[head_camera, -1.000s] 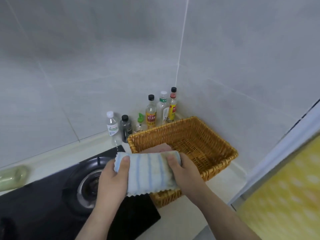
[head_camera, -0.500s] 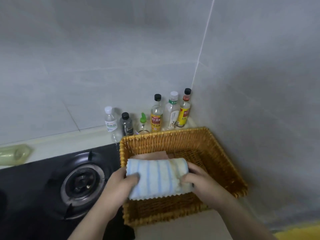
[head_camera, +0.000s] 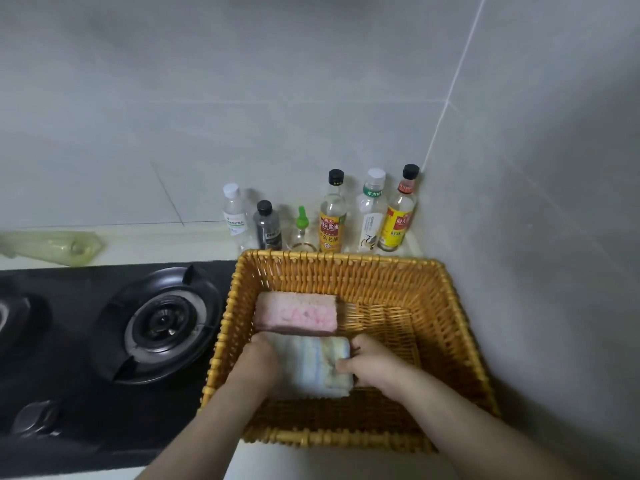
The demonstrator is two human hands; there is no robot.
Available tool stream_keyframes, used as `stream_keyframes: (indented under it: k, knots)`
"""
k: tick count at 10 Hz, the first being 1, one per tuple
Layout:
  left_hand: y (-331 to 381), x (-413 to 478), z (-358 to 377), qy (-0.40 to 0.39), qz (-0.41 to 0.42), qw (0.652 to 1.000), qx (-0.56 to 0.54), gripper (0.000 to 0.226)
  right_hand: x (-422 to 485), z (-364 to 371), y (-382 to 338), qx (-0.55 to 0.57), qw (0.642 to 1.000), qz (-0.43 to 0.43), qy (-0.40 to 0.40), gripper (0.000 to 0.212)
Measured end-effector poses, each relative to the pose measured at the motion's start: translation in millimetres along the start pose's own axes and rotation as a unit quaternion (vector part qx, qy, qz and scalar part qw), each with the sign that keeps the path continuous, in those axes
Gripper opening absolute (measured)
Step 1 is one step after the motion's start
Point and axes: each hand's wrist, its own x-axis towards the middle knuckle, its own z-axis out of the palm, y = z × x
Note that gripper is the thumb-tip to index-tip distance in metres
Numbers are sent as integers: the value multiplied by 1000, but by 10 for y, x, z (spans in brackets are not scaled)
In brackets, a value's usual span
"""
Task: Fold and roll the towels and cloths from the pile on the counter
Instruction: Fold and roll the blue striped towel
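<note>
A rolled white towel with pale blue stripes (head_camera: 313, 367) lies low inside the wicker basket (head_camera: 460, 327), in its left half. My left hand (head_camera: 258, 363) grips the roll's left end and my right hand (head_camera: 372, 363) grips its right end, fingers curled round it. Just behind it, touching it, lies a rolled pink towel (head_camera: 296, 312) on the basket floor. The pile of cloths is out of view.
A black gas hob with a burner (head_camera: 161, 323) lies left of the basket. Several bottles (head_camera: 332, 216) stand along the tiled wall behind it. A crumpled green plastic bag (head_camera: 52, 245) lies on the counter at far left. The wall corner closes the right side.
Both hands have carried the striped roll from above the basket's front rim down into the basket, in front of the pink roll. The camera has tilted further down.
</note>
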Motion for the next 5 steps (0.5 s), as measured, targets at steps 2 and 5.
stream_keyframes:
  k: [2, 5]
  knots:
    - [23, 83, 88, -33, -57, 995, 79, 57, 317, 223, 161, -72, 997, -32, -6, 47]
    - [104, 273, 109, -10, -51, 991, 123, 59, 385, 231, 54, -92, 991, -61, 71, 31]
